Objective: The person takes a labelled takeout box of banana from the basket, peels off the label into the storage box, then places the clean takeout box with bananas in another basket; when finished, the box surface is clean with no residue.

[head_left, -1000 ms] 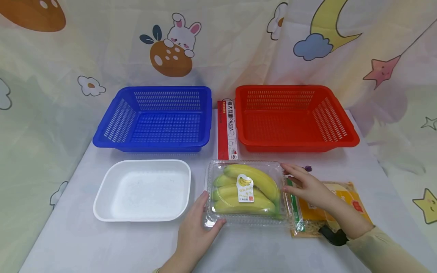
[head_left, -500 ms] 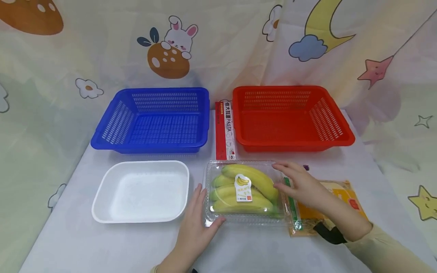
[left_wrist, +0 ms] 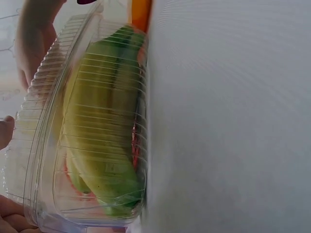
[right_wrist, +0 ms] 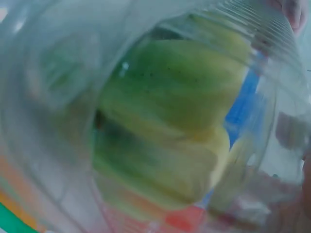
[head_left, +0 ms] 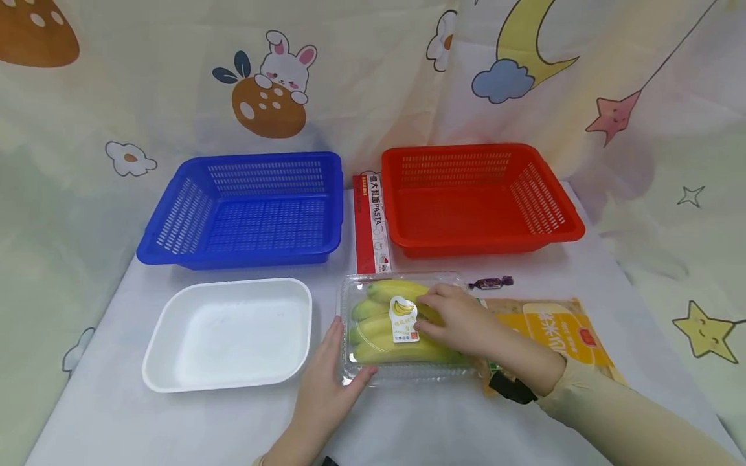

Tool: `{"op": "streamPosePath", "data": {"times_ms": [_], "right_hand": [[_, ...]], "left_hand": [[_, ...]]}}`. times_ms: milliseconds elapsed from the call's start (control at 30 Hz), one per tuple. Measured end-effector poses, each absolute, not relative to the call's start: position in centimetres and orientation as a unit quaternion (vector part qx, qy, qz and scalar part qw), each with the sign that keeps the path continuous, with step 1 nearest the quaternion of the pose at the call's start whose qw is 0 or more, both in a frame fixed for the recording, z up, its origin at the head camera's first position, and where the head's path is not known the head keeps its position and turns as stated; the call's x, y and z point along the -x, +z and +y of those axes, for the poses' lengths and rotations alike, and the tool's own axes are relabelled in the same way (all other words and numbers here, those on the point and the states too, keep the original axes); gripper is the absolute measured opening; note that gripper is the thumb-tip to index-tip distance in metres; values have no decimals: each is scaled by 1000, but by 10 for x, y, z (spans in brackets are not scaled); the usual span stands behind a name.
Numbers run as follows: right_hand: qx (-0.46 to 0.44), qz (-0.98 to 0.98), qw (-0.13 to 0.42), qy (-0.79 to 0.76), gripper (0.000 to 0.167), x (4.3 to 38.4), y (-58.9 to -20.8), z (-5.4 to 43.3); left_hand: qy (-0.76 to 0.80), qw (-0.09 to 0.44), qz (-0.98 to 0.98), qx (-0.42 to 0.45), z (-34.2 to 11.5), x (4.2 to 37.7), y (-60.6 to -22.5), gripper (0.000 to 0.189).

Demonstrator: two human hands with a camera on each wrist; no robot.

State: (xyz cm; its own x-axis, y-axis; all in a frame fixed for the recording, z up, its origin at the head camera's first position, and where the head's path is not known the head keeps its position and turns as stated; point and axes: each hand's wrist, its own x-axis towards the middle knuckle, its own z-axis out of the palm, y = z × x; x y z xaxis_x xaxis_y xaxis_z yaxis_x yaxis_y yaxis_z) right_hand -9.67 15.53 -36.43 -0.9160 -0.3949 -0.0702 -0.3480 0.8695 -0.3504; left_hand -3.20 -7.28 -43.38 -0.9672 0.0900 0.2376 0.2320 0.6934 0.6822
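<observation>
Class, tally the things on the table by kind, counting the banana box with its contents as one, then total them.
Blue basket and red basket: 2 baskets
White tray: 1 tray
Banana box: 1 box
Pasta pack and yellow packet: 2 packs
Wrapped sweet: 1 sweet
Total: 7

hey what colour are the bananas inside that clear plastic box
The bananas are yellow, shading to green toward the ends; the left wrist view shows this best.

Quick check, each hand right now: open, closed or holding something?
Left hand: open, at the near left corner of the clear banana box.
Right hand: open, fingers over the box's top; contact unclear.
</observation>
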Motion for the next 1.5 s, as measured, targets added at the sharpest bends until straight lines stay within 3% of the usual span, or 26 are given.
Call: {"op": "streamPosePath", "data": {"times_ms": [500,1000,1133,1500], "right_hand": [[182,963,70,-186,42,96,-368,149],[154,950,59,-264,26,93,-374,147],[147,950,62,-269,35,92,-376,145],[181,956,5,-232,31,91,-385,141]], "left_hand": [[-390,81,-914,78,-73,33,-435,82],[-398,84,-911,73,-75,33,-437,84],[-399,86,-910,73,-75,34,-437,85],[-399,86,-910,70,-75,35,-439,85]]}}
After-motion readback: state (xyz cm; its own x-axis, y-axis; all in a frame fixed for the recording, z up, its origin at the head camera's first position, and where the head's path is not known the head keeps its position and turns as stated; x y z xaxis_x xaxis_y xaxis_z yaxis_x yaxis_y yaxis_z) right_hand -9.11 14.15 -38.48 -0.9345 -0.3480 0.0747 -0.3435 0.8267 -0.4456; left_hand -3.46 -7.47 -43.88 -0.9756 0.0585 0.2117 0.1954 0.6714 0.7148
